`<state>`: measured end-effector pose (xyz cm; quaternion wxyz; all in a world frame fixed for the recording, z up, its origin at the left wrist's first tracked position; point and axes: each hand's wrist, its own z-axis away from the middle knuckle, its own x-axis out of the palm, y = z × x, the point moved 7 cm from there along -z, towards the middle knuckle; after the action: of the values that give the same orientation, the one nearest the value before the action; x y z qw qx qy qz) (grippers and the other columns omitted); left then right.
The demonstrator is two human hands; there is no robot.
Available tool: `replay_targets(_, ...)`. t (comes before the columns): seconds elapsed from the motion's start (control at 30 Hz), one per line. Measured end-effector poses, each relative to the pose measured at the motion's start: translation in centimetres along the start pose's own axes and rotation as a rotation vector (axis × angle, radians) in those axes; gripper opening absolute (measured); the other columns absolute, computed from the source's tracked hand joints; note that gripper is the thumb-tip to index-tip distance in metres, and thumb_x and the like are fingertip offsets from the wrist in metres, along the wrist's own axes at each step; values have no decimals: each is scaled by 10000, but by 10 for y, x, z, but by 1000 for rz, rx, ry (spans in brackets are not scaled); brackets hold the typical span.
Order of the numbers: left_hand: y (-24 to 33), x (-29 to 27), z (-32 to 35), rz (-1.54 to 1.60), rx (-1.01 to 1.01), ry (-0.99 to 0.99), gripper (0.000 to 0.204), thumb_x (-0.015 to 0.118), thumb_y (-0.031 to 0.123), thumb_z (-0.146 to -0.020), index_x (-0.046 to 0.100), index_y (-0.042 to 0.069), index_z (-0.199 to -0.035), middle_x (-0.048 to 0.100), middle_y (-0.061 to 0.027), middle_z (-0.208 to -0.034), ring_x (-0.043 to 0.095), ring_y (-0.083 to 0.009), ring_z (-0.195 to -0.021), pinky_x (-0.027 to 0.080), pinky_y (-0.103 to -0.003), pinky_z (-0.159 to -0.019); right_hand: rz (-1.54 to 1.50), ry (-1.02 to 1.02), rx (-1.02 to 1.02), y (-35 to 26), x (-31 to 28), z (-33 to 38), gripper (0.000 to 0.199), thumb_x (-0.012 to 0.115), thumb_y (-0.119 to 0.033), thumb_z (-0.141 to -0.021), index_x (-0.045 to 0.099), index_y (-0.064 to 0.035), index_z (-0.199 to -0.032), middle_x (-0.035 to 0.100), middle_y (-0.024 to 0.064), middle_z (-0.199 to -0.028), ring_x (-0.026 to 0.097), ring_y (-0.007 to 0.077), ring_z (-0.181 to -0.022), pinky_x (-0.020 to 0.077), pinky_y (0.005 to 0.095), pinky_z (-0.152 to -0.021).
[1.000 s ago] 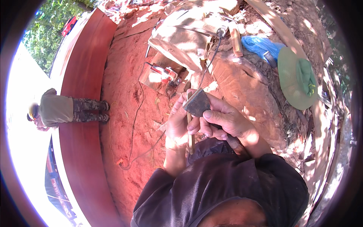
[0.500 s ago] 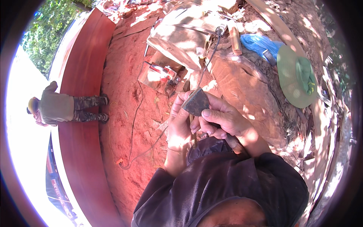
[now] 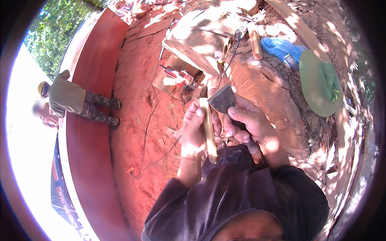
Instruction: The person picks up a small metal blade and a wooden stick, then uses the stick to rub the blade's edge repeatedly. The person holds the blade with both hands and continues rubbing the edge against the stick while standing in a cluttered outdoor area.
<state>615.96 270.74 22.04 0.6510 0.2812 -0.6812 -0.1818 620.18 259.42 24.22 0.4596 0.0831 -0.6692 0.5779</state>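
Upright in my left hand is a short, narrow strip of pale wood, pinched between thumb and fingers. My right hand is closed round the dark neck of a wide-bladed chisel, its thumb pressed on the flat metal. The blade points up and away from me, and its wooden handle runs back toward my dark shirt. At the top, the strip is right beside the blade's left corner; whether they touch I cannot tell.
A red and silver power tool lies on a wooden block beyond my hands, near a large cut log. A cable crosses the reddish ground. Right are a green hat and blue plastic bag. Left, a person leans over a long red-brown plank.
My hands have moved slightly apart, and the wood strip now shows in front of my left fingers instead of mostly behind the blade. The other person's legs and body have shifted.
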Motion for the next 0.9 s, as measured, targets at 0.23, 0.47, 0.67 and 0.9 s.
replay_targets(0.23,25,1,4,-329,179,177,146,591,151,-1004,564,32,-1084,674,-78,-953,619,-129,-677,518,-246,-605,53,-92,49,9,14,-1,491,520,-219,-1017,388,-42,-1455,575,45,-704,382,30,-409,320,176,-379)
replay_targets(0.47,23,-2,12,-409,224,212,152,593,155,-1006,557,33,-1090,674,-70,-984,585,-92,-683,484,-212,-591,52,-122,90,13,15,1,459,514,-225,-1023,399,-100,-1449,571,12,-715,389,20,-421,316,172,-393)
replay_targets(0.67,22,-2,16,-416,213,223,176,629,169,-988,560,35,-1080,668,-53,-948,569,-79,-655,462,-198,-565,79,-117,115,15,14,2,447,522,-238,-1021,414,-106,-1434,559,5,-714,381,14,-431,316,168,-399)
replay_targets(0.9,21,-2,17,-393,185,259,187,650,188,-977,575,39,-1060,652,-29,-854,552,-69,-616,444,-187,-539,94,-126,118,17,15,3,449,519,-240,-1022,407,-105,-1435,549,4,-731,381,12,-443,313,166,-403)
